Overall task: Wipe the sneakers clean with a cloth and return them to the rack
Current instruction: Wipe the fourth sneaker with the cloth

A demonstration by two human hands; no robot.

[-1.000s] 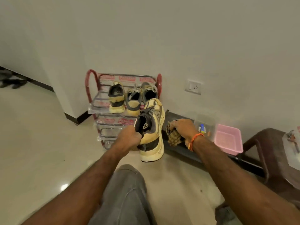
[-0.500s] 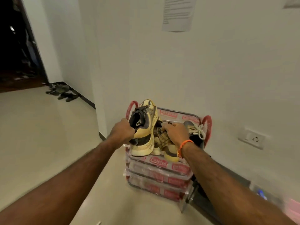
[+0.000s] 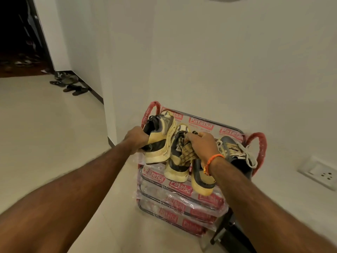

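Yellow-and-grey sneaker (image 3: 160, 141) is held in the left hand (image 3: 135, 137), fingers curled round its heel collar. Head view: it hangs tilted over the left end of the rack (image 3: 198, 123) top shelf, long axis running heel near, toe toward the wall. Three sneakers already sit there; the nearest (image 3: 177, 161) is just beside it on the right. The right hand (image 3: 202, 145) grips the checked cloth (image 3: 187, 155) above that neighbour. Judgement: the left hand is nearer the free slot, which lies directly beneath the grip.
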